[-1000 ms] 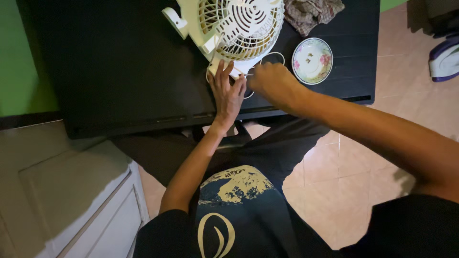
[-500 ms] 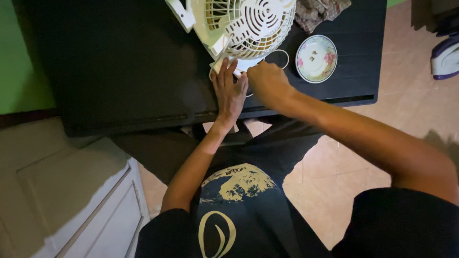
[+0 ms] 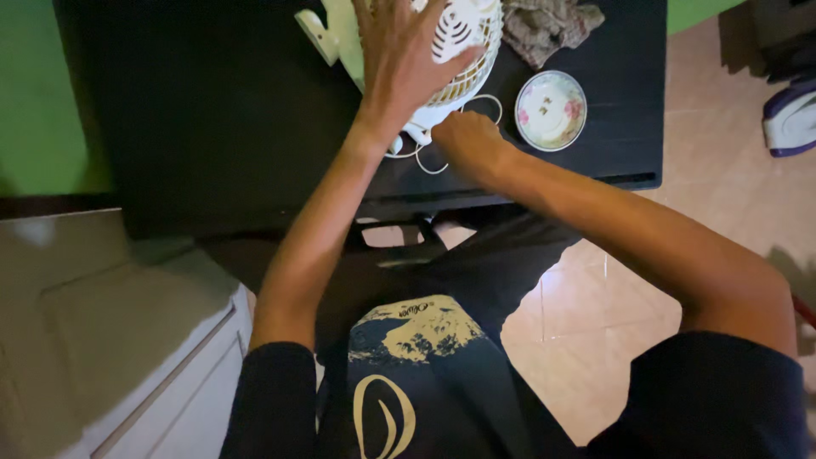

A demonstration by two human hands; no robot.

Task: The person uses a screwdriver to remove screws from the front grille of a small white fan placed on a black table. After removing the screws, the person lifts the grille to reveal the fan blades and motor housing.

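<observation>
A small white table fan [image 3: 463,51] lies on its back on the black table [image 3: 212,127], grille facing up. My left hand [image 3: 399,59] rests flat on the grille with fingers spread. My right hand [image 3: 467,140] is closed just below the fan's lower rim, by the white cord [image 3: 433,161] that loops on the table; whether it grips something I cannot see.
A small floral saucer [image 3: 551,110] sits to the right of the fan, and a crumpled grey-brown cloth [image 3: 548,25] lies behind it. A white cabinet [image 3: 110,340] stands at lower left. Tiled floor [image 3: 731,195] lies to the right, with a white and purple iron [image 3: 790,123] on it.
My left hand has moved up from the fan's lower rim onto the grille and spread out. The view has shifted closer. My right hand stays near the rim.
</observation>
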